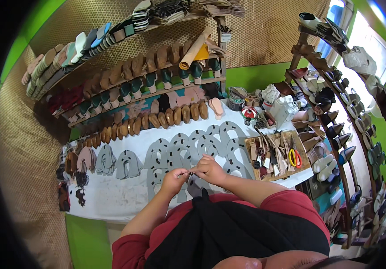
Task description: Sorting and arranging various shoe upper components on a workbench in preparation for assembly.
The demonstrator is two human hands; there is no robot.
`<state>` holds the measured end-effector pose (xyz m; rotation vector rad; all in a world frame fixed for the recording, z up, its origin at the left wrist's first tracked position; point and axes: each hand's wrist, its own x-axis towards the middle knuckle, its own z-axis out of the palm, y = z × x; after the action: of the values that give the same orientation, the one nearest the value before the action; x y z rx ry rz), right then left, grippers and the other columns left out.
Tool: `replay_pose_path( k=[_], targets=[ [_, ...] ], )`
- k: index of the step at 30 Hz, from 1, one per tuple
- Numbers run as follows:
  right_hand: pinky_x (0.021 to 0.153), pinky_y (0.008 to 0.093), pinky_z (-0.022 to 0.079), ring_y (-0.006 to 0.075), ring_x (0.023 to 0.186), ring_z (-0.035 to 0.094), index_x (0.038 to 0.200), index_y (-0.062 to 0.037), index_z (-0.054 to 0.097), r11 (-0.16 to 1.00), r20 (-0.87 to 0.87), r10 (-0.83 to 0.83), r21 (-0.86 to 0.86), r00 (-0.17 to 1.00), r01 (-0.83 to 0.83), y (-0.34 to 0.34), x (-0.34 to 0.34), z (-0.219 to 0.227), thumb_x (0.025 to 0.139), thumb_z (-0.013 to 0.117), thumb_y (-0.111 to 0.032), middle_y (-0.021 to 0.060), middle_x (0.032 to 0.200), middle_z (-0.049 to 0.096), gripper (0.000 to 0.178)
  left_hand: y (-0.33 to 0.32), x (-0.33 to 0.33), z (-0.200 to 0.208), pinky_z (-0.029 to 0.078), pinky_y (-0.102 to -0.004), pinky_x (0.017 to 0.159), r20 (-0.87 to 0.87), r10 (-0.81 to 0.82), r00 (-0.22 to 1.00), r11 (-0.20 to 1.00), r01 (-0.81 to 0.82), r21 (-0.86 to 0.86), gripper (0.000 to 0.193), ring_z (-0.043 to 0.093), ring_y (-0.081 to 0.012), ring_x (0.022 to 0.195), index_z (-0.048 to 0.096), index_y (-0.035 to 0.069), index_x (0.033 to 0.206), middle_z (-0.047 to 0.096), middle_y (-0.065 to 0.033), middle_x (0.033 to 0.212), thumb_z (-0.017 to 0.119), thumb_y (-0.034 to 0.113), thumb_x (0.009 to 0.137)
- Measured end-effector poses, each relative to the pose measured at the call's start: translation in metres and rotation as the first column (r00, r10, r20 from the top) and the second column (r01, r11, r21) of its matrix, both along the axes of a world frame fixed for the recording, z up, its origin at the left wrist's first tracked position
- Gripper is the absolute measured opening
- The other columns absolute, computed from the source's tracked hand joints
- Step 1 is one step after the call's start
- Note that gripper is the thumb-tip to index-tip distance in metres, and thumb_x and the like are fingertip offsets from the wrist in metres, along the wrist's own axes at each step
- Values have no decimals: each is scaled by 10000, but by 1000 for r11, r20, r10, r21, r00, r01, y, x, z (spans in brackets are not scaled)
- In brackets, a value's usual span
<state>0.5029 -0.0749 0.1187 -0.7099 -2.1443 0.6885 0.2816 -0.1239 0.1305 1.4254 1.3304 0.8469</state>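
Over the near edge of the white table (108, 197), my left hand (173, 180) and my right hand (210, 171) meet with fingertips pinched together. Whatever they hold between them is small and dark, too small to name. Just below the fingers a grey piece (196, 185) shows against the apron; whether I hold it is unclear. Flat grey U-shaped shoe uppers (159, 150) spread around and beyond my hands, overlapping in rows. Small black strips dot many of them.
To the right lies a wooden board (264, 175) with tools and yellow-red scissors (295, 158). Wooden shoe lasts (177, 115) line the table's back. Stacked grey uppers (106, 159) sit left. Behind them, a tin (237, 99) stands near shelves of shoes (334, 130).
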Motion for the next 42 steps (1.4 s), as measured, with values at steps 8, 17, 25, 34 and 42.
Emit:
replay_pose_path(
  k=[8,17,25,34,42],
  targets=[
    [1159,674,62,215,1222,571,977,-234,750,982,50,-141,131,989,133,25,39,13,819,698,-112,-50,1106,699,206,19,-20,24,445,-394,932,-336,227,914,899,-64,432,112,604,-263,1026,717,76,945,681,-92,1053,707,135,850],
    [1101,770,32,397,1486,227,840,-177,740,924,420,-283,-121,862,363,87,107,37,748,735,-148,59,1495,487,97,19,-43,61,-60,-573,1178,-482,720,500,560,-8,828,45,133,-462,1501,725,218,792,333,-207,1582,749,181,799],
    [1077,806,64,418,1480,223,955,-223,765,717,702,-272,-307,658,625,200,124,-33,764,684,-241,92,1445,538,208,23,-37,41,-34,-626,1162,-558,632,538,692,-67,719,59,130,-482,1494,711,200,793,320,-212,1586,757,166,781],
    [1055,822,61,383,1495,201,898,-314,761,615,694,-505,-127,513,778,246,104,-118,771,724,-268,38,1531,434,139,31,-30,37,4,-631,1162,-611,559,561,781,-109,615,91,102,-452,1512,737,192,823,274,-179,1617,762,124,770],
    [1138,694,153,330,1405,392,1364,-165,564,914,321,-204,-277,925,297,180,59,-76,798,769,-414,102,1473,491,651,34,-10,36,61,-665,1146,-618,450,644,856,-116,503,64,130,-476,1495,753,181,841,266,-161,1623,753,154,783]
  ],
)
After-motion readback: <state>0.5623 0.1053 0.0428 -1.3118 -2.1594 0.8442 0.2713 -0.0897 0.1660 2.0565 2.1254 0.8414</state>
